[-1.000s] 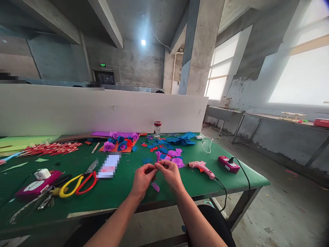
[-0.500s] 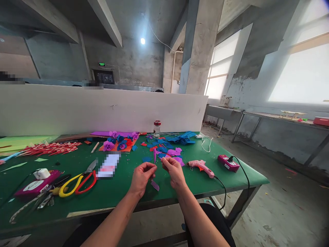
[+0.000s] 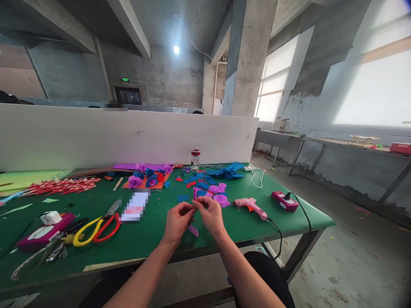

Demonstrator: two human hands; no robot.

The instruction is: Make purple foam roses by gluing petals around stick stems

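- Above the near edge of the green-covered table (image 3: 154, 239), the left hand (image 3: 176, 223) and the right hand (image 3: 210, 216) meet fingertip to fingertip, both pinching a small rolled strip of purple foam (image 3: 194, 195) that stands upright between them.
- A loose purple foam petal (image 3: 193, 231) lies on the table just below the two hands.
- To the left, near the same edge, yellow-handled scissors (image 3: 85, 229) and red-handled scissors (image 3: 107, 229) lie crossed, beside a magenta box with a white block (image 3: 41, 229) on top.
- To the right of the hands, a pink hot-glue gun (image 3: 250, 206) rests on the table, its black cord running to a magenta power strip (image 3: 284, 201) near the right edge.
- Beyond the hands, cut purple, blue and red foam pieces (image 3: 210, 186) are scattered mid-table.
- Farther left, finished purple and blue foam roses (image 3: 146, 176) sit on an orange sheet.
- At the far edge, a small glass jar with a red lid (image 3: 195, 159) stands against a long white partition board (image 3: 96, 132).
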